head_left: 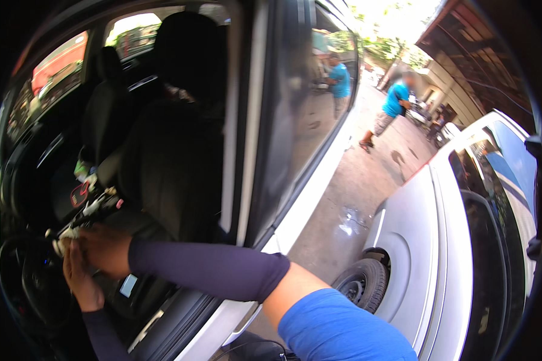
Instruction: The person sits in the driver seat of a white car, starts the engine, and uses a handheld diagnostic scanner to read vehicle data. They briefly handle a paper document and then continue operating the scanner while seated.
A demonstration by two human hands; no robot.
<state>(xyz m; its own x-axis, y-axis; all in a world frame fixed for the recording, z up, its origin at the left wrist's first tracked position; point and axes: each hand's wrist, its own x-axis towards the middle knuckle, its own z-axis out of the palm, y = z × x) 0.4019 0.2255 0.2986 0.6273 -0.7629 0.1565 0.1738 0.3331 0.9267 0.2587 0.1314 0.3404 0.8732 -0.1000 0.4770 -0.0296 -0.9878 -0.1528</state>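
Note:
Inside the open car, my right hand (105, 246) and my left hand (81, 271) meet at a small pale object (67, 236) beside the dark steering wheel (27, 268). Both hands' fingers are closed around or pressed against it; their grip hides much of it, so I cannot make out what it is. Just behind them lie assorted small pale items (93, 204) and a red-edged dark item (78, 195). A light rectangular object (127, 286) sits below my right forearm. The black front seat (168, 168) stands to the right of my hands.
The white car's door frame (289, 210) runs diagonally beside me. Another white vehicle (415, 240) with a visible wheel (361, 286) stands close on the right. A person in a turquoise shirt (396, 99) is on the concrete ground (337, 228) further back, under a roof edge (457, 48).

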